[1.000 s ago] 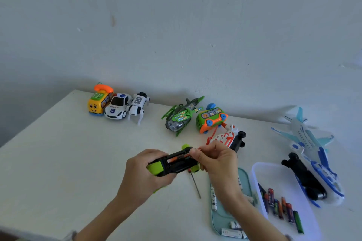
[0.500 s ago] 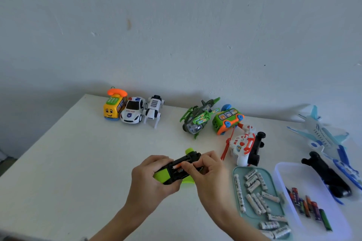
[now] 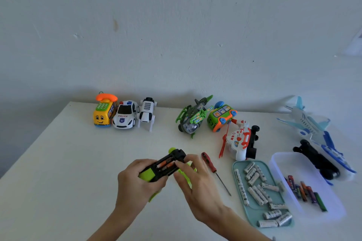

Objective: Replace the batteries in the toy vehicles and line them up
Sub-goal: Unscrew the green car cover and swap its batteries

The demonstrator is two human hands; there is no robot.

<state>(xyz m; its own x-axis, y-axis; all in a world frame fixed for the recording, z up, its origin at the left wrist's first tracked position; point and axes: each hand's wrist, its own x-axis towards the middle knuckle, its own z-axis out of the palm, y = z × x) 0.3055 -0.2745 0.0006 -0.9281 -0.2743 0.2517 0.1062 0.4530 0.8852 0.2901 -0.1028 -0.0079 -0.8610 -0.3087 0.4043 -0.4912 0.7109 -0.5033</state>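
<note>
A lime-green and black toy vehicle (image 3: 166, 166) is held upside down above the table, its battery bay uncovered with orange batteries (image 3: 166, 164) inside. My left hand (image 3: 135, 182) grips its near end. My right hand (image 3: 193, 176) holds its far side, fingertips at the battery bay. At the back stand a yellow phone bus (image 3: 103, 114), a police car (image 3: 125, 116) and a white robot dog (image 3: 147, 113). A green helicopter (image 3: 193, 118) and a green-orange bus (image 3: 221, 116) stand further right. White batteries fill a teal tray (image 3: 238, 166).
A red-handled screwdriver (image 3: 212, 169) lies just right of my right hand. A white-red helicopter (image 3: 240, 142) lies on its side behind the tray. A clear tub (image 3: 278, 164) holds coloured batteries, and a blue-white plane (image 3: 313, 129) with a black part (image 3: 315, 159) lies at far right.
The view has tilted and shifted, bringing the tray and screwdriver into fuller view. My right hand's fingers stay at the battery bay while my left hand keeps its grip on the toy.
</note>
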